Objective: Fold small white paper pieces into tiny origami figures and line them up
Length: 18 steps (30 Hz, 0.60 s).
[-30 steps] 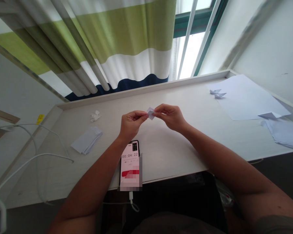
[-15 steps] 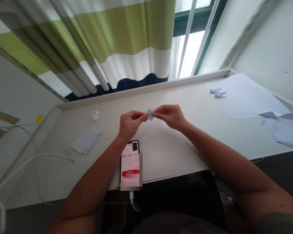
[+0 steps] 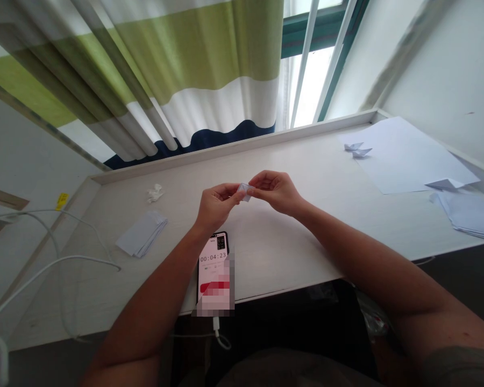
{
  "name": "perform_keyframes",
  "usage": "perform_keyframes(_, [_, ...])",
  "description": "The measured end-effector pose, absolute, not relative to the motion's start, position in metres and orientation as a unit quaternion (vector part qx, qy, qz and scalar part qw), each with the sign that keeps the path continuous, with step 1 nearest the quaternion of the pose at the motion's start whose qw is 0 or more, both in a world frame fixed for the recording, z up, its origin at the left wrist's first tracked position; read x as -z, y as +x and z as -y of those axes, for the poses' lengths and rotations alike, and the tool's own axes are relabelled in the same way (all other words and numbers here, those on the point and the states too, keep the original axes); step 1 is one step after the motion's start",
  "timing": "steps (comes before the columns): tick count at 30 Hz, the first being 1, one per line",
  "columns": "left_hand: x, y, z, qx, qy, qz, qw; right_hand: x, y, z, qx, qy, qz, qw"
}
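A small folded piece of white paper (image 3: 245,193) is held above the middle of the desk, between both hands. My left hand (image 3: 215,207) pinches its left side between thumb and fingers. My right hand (image 3: 277,193) grips the right side, with the thumb pressed across the paper's front. Fingertips hide part of the folds. Two small folded paper figures with pointed ends (image 3: 361,152) sit at the right rear, on the edge of a large white sheet (image 3: 411,156).
A phone (image 3: 213,269) with a running timer lies by my left forearm, a cable plugged into it. Paper slips (image 3: 142,234) and a crumpled tissue (image 3: 155,193) lie at left, near white cables (image 3: 64,259). More paper (image 3: 471,212) is stacked at right. A raised ledge (image 3: 242,146) borders the desk's back.
My right thumb and fingers have shifted left over the folded paper, covering more of it. The paper has turned slightly. The phone's timer went from 4:22 to 4:23.
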<state>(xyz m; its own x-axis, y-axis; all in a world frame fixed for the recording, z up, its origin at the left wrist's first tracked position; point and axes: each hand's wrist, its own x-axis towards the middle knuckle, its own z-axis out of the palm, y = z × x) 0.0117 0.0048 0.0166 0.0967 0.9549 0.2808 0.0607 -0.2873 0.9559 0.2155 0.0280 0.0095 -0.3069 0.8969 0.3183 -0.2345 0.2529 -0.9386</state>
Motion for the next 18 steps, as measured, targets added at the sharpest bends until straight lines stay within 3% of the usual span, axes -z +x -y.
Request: perform_keyframes(18, [-0.0207, 0.0203, -0.0003, -0.514, 0.577, -0.419, 0.476, -0.0069, 0.2148, -0.026, -0.542, -0.272, 0.607, 0.514])
